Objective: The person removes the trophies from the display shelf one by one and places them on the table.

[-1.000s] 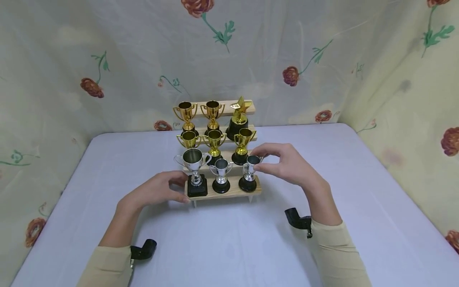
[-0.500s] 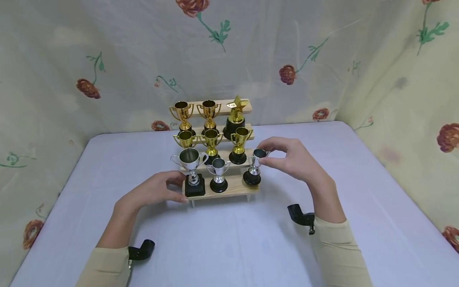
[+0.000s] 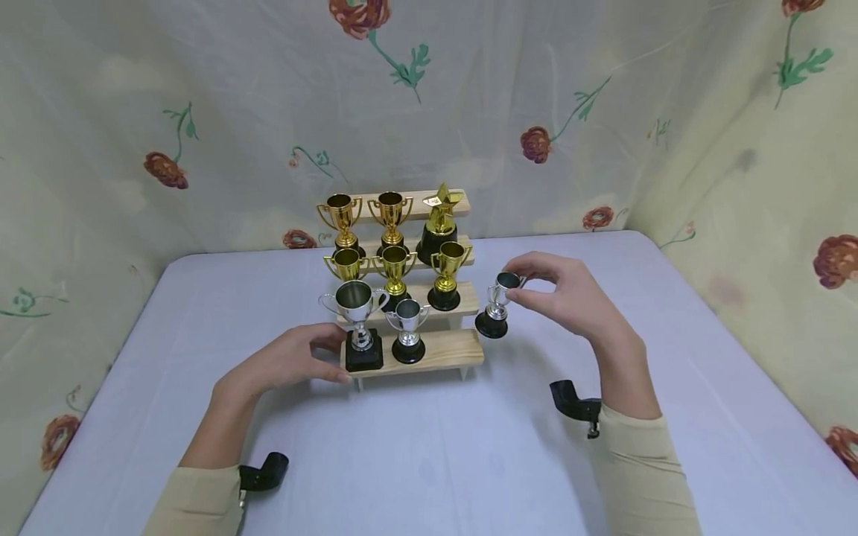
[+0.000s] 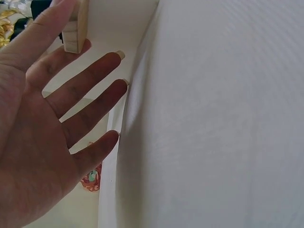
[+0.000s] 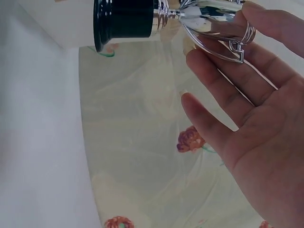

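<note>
My right hand pinches a small silver trophy cup by its bowl, just right of a tiered wooden stand. The cup tilts slightly, and its black base shows in the right wrist view. At the stand's lower left corner, my left hand grips the end of the bottom shelf between thumb and index finger. Its other fingers spread out below the shelf end in the left wrist view. A larger silver trophy and a small silver trophy stand on that bottom shelf.
Gold trophies fill the middle tier, among them a gold cup at its right. Two orange-gold cups and a star trophy stand behind. The white table meets a flowered curtain at the back.
My right hand has lifted the small silver trophy off the right end of the bottom shelf and moved it rightward, clear of the stand. The left hand stays at the shelf corner.
</note>
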`<state>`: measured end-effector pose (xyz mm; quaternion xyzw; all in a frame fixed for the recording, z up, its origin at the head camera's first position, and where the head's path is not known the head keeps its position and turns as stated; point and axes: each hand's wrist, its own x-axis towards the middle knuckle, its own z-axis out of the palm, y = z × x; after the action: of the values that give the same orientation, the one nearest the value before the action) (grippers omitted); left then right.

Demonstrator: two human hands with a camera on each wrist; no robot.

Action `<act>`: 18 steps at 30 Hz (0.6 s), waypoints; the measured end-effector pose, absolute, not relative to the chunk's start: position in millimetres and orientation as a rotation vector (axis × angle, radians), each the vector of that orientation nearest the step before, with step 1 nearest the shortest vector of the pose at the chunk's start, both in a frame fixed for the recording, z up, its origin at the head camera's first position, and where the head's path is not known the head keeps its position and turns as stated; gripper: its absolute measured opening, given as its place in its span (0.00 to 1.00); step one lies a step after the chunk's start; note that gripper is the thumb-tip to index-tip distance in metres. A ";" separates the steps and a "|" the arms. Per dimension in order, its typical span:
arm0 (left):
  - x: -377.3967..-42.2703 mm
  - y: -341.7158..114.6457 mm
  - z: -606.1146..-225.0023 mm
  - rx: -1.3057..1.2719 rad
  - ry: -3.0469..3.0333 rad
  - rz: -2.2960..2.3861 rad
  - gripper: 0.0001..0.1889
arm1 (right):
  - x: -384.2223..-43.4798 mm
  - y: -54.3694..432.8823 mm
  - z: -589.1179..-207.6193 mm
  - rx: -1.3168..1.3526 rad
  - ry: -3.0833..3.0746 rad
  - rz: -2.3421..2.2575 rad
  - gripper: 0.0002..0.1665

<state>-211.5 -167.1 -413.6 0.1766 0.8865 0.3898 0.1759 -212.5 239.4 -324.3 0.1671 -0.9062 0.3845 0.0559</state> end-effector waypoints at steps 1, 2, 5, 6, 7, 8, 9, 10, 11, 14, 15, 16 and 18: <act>-211.4 -167.4 -413.7 0.499 2.513 1.102 0.31 | -213.0 240.2 -324.8 0.494 -2.750 1.169 0.15; -211.4 -167.8 -413.8 0.505 2.514 1.100 0.31 | -213.7 240.7 -325.4 0.481 -2.751 1.170 0.16; -211.7 -168.6 -414.2 0.505 2.515 1.100 0.32 | -216.4 242.0 -328.0 0.442 -2.757 1.165 0.16; -211.7 -168.7 -414.3 0.504 2.512 1.102 0.32 | -217.5 242.3 -329.3 0.431 -2.760 1.162 0.17; -211.7 -168.7 -414.2 0.502 2.511 1.104 0.32 | -218.9 242.6 -330.7 0.419 -2.762 1.163 0.17; -211.6 -168.6 -414.0 0.499 2.507 1.111 0.31 | -220.2 242.8 -332.2 0.407 -2.765 1.161 0.17; -211.5 -168.7 -413.8 0.502 2.504 1.117 0.31 | -221.4 243.0 -333.7 0.396 -2.766 1.158 0.17; -211.2 -168.6 -413.7 0.501 2.501 1.123 0.31 | -222.7 243.4 -335.3 0.386 -2.766 1.155 0.17; -211.0 -168.4 -413.3 0.505 2.499 1.129 0.30 | -224.1 243.8 -336.8 0.378 -2.764 1.156 0.17; -211.3 -168.2 -413.4 0.518 2.498 1.133 0.30 | -226.9 245.8 -341.0 0.359 -2.753 1.147 0.17; -211.5 -168.2 -413.5 0.524 2.499 1.129 0.31 | -227.6 246.4 -342.2 0.353 -2.748 1.145 0.17; -211.6 -167.9 -413.7 0.521 2.501 1.126 0.31 | -228.2 247.1 -343.2 0.347 -2.742 1.147 0.17; -211.9 -167.5 -414.0 0.512 2.507 1.115 0.31 | -229.1 248.3 -345.1 0.332 -2.732 1.149 0.17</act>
<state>-211.9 -167.5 -414.0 0.1805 0.8846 0.3932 0.1743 -229.1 248.3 -345.1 0.1110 -0.9132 0.3839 0.0795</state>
